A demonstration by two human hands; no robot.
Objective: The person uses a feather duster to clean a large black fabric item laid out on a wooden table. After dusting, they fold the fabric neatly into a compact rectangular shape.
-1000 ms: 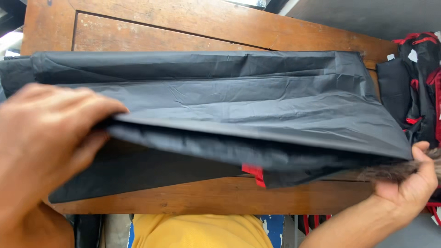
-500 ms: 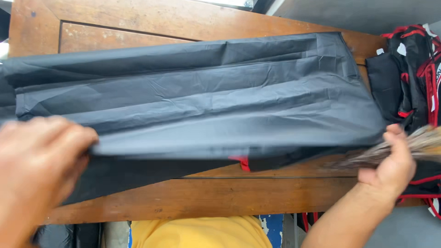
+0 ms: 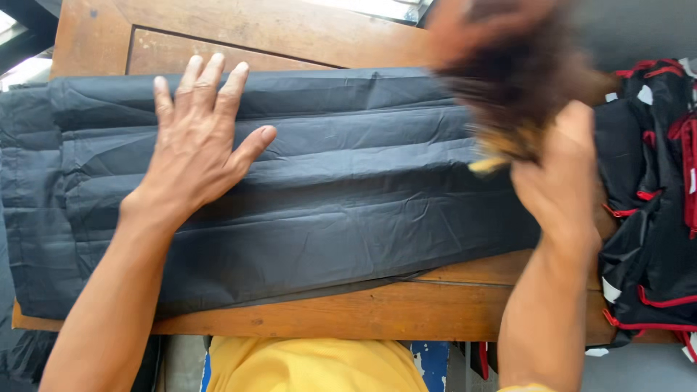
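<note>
A long black folded cloth (image 3: 348,203) lies flat across the wooden table (image 3: 377,312). My left hand (image 3: 192,152) rests palm down on the cloth's left part, fingers spread, holding nothing. My right hand (image 3: 563,181) is raised over the cloth's right end and grips a brush (image 3: 519,80) with dark brown bristles and a yellowish base. The brush is blurred by motion, so its exact shape is unclear.
A heap of black garments with red trim (image 3: 653,218) sits at the table's right end, close to my right hand. The table's near edge runs along the bottom, with my yellow shirt (image 3: 312,366) below it. The cloth's left end hangs over the table's left edge.
My left hand let go of the cloth's upper layer, which now lies flat, and moved on top of it. My right hand rose from the table's right edge with the brush.
</note>
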